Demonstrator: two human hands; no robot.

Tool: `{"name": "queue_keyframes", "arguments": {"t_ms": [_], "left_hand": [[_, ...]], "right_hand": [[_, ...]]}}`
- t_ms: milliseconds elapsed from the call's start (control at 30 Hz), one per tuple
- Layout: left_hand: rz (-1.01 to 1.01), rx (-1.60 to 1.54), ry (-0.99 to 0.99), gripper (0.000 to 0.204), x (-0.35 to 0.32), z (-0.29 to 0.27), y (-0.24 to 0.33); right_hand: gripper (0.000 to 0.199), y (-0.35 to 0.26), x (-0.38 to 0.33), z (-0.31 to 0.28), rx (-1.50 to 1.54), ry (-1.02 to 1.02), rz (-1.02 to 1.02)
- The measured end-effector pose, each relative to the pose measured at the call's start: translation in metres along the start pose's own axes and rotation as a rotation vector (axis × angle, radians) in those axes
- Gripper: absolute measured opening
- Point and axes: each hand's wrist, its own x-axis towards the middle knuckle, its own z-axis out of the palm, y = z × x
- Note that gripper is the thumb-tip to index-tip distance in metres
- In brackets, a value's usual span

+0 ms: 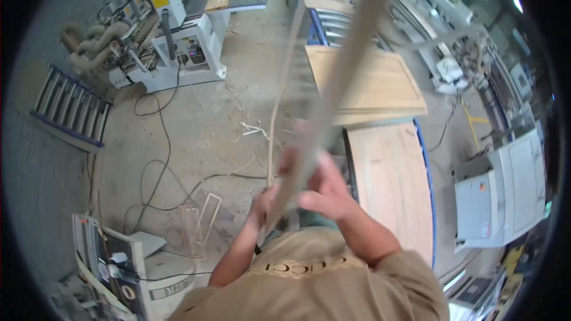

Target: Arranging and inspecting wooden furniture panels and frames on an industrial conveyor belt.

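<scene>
A long pale wooden strip, smeared by motion, slants from my waist up past the top of the view. My left hand is closed low down, around the strip's lower part as far as I can see. A second, thinner pale strip rises from that same hand and runs away from me; whether the two are joined is unclear. Just behind the thick strip, my right hand has its thumb and fingers apart. Its fingers are blurred and partly covered by the strip, and I cannot tell whether they touch it.
Right of me, a roller conveyor bears a wooden board, with a stack of wooden panels beyond. A white machine stands far left. Cables and thin frames lie on the floor. A grey cabinet stands right.
</scene>
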Motion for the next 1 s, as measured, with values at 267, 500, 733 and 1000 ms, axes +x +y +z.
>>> {"name": "queue_keyframes", "arguments": {"t_ms": [267,500,733,1000], "left_hand": [[-0.184,0.117,0.027,0.022,-0.105,-0.132,-0.032],[-0.215,0.088,0.006,0.023,-0.043,-0.177,0.005],[-0.114,0.112,-0.100,0.024,0.242,-0.118,0.205],[-0.213,-0.039,-0.147,0.026,0.450,-0.008,0.326]], "right_hand": [[0.112,0.066,0.085,0.048,-0.019,-0.324,-0.156],[0.114,0.098,0.172,0.011,0.245,-0.577,-0.134],[0.117,0.190,0.298,-0.091,0.244,-0.728,-0.016],[0.110,0.173,0.473,-0.238,0.017,-0.526,0.038]]}}
